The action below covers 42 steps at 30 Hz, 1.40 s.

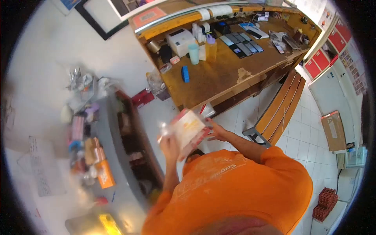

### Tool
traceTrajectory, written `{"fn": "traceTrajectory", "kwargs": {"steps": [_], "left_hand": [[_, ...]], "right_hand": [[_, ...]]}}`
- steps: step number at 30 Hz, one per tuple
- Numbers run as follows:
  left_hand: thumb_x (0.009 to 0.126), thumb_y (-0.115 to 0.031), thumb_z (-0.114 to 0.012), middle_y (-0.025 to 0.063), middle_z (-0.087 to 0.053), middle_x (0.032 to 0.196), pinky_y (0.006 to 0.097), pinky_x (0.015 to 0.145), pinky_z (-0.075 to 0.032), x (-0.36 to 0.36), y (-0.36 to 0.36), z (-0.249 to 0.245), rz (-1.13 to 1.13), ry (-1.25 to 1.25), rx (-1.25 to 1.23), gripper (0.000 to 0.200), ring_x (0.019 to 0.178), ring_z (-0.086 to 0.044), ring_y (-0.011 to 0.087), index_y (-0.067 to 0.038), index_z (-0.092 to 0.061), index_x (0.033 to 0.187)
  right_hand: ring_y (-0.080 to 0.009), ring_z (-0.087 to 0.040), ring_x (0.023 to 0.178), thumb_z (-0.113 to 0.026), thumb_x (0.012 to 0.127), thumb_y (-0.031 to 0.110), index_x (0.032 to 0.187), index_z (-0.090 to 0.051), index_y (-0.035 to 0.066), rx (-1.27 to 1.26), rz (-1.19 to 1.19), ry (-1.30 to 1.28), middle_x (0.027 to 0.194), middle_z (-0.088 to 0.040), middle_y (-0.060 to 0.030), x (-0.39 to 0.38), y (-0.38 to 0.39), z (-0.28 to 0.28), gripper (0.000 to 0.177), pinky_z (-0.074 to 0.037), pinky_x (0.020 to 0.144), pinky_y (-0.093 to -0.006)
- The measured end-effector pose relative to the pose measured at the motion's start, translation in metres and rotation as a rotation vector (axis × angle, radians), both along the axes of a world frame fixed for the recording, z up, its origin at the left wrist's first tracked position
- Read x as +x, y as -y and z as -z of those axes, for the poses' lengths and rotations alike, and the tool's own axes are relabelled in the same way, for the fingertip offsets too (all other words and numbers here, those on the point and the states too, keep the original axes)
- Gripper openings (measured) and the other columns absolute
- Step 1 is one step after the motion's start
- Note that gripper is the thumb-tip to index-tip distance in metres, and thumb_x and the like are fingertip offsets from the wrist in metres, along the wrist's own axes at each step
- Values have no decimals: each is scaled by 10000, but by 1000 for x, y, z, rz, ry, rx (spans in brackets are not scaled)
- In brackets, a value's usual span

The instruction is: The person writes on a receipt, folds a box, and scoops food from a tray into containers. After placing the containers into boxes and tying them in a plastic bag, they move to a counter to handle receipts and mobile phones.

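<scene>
In front of my orange shirt I hold a white box (189,127) with red edges and yellow-orange print, tilted and blurred by motion. My left hand (169,147) is closed on its left side. A shiny, blurred clear thing (163,128) shows by the left fingers; I cannot make out its kind. On the box's right edge rests my right hand (216,131), its fingers bent around the side and a little apart. Just beyond the box is a clear item (208,111) with a red stick beside it, partly hidden.
A worn wooden desk (211,82) stands ahead, with several phones (241,43), a white printer (181,41), a teal cup (193,53), a yellow bottle (210,49) and a blue block (185,74). At left, a grey counter (117,156) bears clutter. A slatted bench (280,109) stands at right.
</scene>
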<state>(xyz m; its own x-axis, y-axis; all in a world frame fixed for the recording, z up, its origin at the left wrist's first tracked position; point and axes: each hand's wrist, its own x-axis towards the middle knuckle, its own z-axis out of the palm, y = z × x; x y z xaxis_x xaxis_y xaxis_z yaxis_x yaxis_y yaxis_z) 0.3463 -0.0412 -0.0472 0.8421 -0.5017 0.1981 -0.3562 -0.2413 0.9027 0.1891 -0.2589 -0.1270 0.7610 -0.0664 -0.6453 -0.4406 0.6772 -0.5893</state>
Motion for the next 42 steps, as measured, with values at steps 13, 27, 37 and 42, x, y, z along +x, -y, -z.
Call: {"fn": "traceTrajectory", "kwargs": {"steps": [13, 27, 37, 42], "left_hand": [[888, -129, -528, 52, -586, 751, 297, 632, -420, 82, 336, 2, 221, -61, -165, 160, 703, -527, 146, 6, -597, 938], [887, -52, -495, 3, -466, 898, 209, 633, -377, 172, 379, -20, 255, -74, -412, 273, 767, -447, 85, -68, -490, 1159], [921, -140, -501, 22, -478, 936, 236, 652, -381, 125, 376, -42, -339, 16, -348, 239, 777, -447, 102, -62, -462, 1144], [895, -106, -494, 20, -464, 974, 244, 701, -382, 98, 426, -55, -543, 64, -343, 257, 841, -433, 117, -59, -470, 1147]], "right_hand": [[-198, -564, 955, -560, 874, 443, 1182, -495, 150, -396, 414, -32, 1130, -533, -54, 60, 234, -25, 430, -505, 707, -353], [-420, -364, 1224, -524, 848, 346, 1243, -531, 160, -1434, 283, -735, 1307, -439, -197, 74, 439, 25, 436, -330, 984, -525], [-395, -28, 1387, -492, 873, 371, 1312, -456, 308, -1801, -61, -569, 1478, -182, -123, 73, 569, 59, 446, -78, 1078, -621], [-370, -38, 1389, -496, 871, 368, 1257, -510, 263, -1738, -215, -478, 1450, -222, -115, 76, 602, 52, 400, -76, 1058, -642]]}}
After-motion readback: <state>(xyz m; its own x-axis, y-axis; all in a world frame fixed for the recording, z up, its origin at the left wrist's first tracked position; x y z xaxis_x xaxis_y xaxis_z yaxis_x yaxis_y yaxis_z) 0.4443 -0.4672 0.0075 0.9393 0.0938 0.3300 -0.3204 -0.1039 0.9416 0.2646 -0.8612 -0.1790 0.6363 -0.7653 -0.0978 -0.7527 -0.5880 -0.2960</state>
